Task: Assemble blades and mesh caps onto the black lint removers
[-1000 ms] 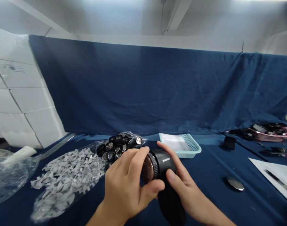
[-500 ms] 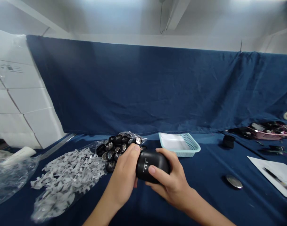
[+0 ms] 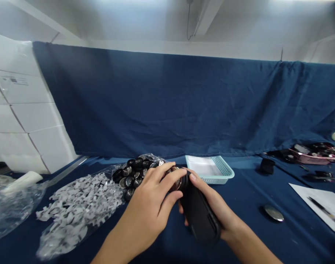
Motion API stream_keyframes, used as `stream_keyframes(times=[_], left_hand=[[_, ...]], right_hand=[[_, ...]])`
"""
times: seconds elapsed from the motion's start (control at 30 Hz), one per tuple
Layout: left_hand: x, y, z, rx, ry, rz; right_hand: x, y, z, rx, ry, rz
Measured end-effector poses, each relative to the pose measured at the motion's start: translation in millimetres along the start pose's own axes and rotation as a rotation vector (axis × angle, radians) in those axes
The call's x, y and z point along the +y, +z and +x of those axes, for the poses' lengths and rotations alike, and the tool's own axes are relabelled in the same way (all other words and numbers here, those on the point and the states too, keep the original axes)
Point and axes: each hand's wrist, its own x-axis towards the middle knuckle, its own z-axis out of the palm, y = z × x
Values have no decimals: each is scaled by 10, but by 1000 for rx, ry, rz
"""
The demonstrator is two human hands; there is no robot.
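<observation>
Grip: right hand (image 3: 224, 212) clasps the black device (image 3: 199, 216), left hand (image 3: 148, 207) grasps its round head (image 3: 177, 184), which meets the body, full seating not verifiable.

Light comes from overhead, brightest in a blown-out strip at the top right corner and as a hazy bluish glow across the ceiling (image 3: 123, 22), while the lower part of the blue cloth-covered tabletop (image 3: 247, 205) falls off into dimness. Glints catch on the clear plastic at the left (image 3: 13, 209) and on the metal disc (image 3: 273, 213), which has a soft dark shadow at its left. The view is slightly soft overall, with fine detail smeared in the clutter at the right, and wide-angle distortion stretches and slants the white boxes (image 3: 29, 88) near the left edge.
</observation>
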Motion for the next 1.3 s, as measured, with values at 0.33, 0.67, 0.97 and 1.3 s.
stream_keyframes(times=[0.33,0.67,0.97,1.3], left_hand=[[-28,13,-4,136,-394,46],[-114,-89,-12,-33,-341,-247],[-133,-74,9,-34,-346,-412],[-172,-26,37,37,-319,-503]], right_hand=[[90,19,-31,125,-202,-306],[123,-48,4,168,-439,-609],[160,-43,-13,191,-572,-771],[213,-77,27,225,-635,-850]])
